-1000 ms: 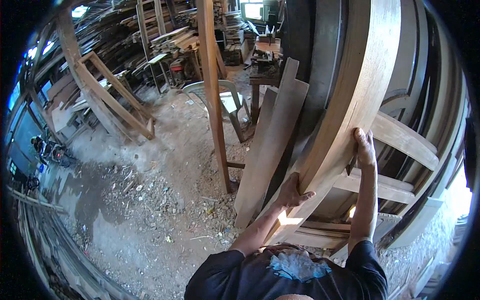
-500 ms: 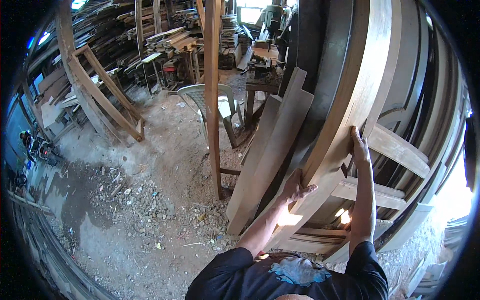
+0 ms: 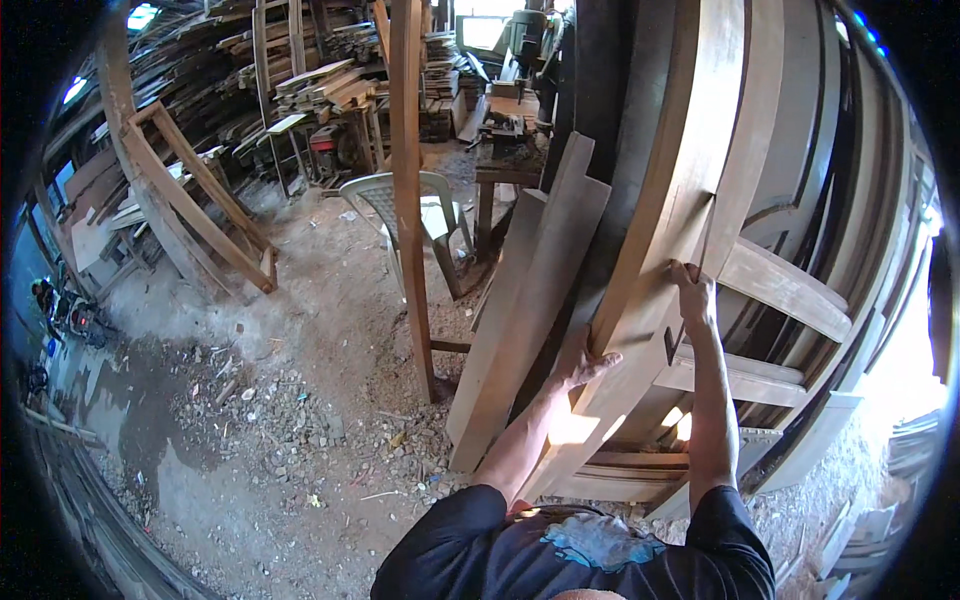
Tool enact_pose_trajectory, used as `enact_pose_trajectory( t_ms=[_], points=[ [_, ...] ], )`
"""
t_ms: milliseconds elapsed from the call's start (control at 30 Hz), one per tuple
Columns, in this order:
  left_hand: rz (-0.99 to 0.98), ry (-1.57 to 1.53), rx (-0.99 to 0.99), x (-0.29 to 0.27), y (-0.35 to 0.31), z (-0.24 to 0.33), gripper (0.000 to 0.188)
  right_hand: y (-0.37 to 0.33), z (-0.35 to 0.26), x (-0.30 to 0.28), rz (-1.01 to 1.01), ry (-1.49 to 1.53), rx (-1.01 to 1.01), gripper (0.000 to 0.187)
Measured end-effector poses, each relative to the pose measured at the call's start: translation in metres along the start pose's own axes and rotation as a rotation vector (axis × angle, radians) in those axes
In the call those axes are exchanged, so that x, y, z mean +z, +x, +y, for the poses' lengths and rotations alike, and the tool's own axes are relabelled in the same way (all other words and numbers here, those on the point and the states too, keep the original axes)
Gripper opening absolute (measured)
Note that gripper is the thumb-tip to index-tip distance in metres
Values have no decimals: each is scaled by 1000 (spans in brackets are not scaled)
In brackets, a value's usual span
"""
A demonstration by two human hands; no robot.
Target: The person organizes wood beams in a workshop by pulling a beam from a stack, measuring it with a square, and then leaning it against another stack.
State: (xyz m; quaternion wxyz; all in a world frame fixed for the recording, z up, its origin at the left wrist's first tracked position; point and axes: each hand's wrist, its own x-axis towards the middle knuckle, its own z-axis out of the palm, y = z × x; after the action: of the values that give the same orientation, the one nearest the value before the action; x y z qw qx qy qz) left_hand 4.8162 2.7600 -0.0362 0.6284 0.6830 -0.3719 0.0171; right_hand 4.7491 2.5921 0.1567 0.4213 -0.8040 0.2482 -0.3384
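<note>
A long, thick wooden beam leans upright before me, its lower end close to my body. Around its left edge is my left hand, the thumb lying across the front face. Higher up, my right hand is closed at the beam's right edge with its fingers curled; the fingertips are partly hidden. Directly behind the right hand stands a lighter board, and a narrow dark slit shows between it and the beam. A small dark notch is cut in the beam's right edge below that hand.
Wooden door panels lean on the right. Left of the beam stand grey-brown planks and a thin upright post. Beyond are a plastic chair, a wooden frame and stacked lumber. Rubble covers the floor.
My right hand has gone from fingers stretched along the beam's edge to fingers curled at it. The slit beside the lighter board now shows more clearly. The whole view has shifted slightly.
</note>
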Motion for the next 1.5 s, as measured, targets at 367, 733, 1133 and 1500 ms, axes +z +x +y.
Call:
enact_pose_trajectory(
  t_ms=[367,733,1133,1500],
  points=[
    [-69,79,-104,2,23,-18,71,6,42,11,85,-58,-69,37],
    [-20,-264,-95,17,44,-71,78,8,67,19,-44,-38,-32,31],
    [128,124,-106,10,16,-49,70,-68,82,28,-230,162,43,33],
    [-301,422,-618,-56,-333,-160,45,-322,275,-39,-441,-503,469,35]
  ],
)
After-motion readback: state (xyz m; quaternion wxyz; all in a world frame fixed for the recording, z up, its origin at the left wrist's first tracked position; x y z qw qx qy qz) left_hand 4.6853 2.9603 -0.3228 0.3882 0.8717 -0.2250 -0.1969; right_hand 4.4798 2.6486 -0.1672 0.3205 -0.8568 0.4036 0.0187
